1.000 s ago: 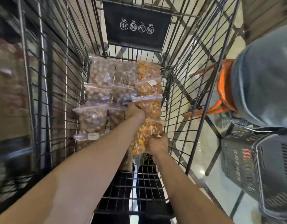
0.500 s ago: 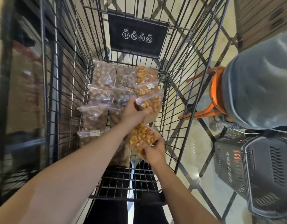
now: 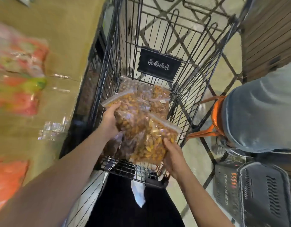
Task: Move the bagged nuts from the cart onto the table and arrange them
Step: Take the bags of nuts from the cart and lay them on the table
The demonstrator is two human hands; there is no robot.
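Observation:
Inside the black wire cart [image 3: 179, 89] my left hand [image 3: 109, 118] grips a clear zip bag of orange-brown nuts [image 3: 130, 118] lifted above the cart floor. My right hand [image 3: 173, 157] holds a second bag of yellow-orange nuts [image 3: 153, 142] by its lower right side, near the cart's front edge. More bagged nuts [image 3: 159, 99] lie on the cart floor at the far end, partly hidden behind the raised bags. The table [image 3: 48, 89] with its tan top lies to the left of the cart.
Blurred red and green packets [image 3: 18, 76] lie on the table's left part, with an orange packet [image 3: 7, 181] nearer me. A person in jeans [image 3: 259, 112] sits on an orange stool [image 3: 213, 118] at the right. A dark plastic basket [image 3: 256, 194] stands at the lower right.
Both hands have lifted their bags up from the cart floor toward me. The view has swung left, bringing the table into sight.

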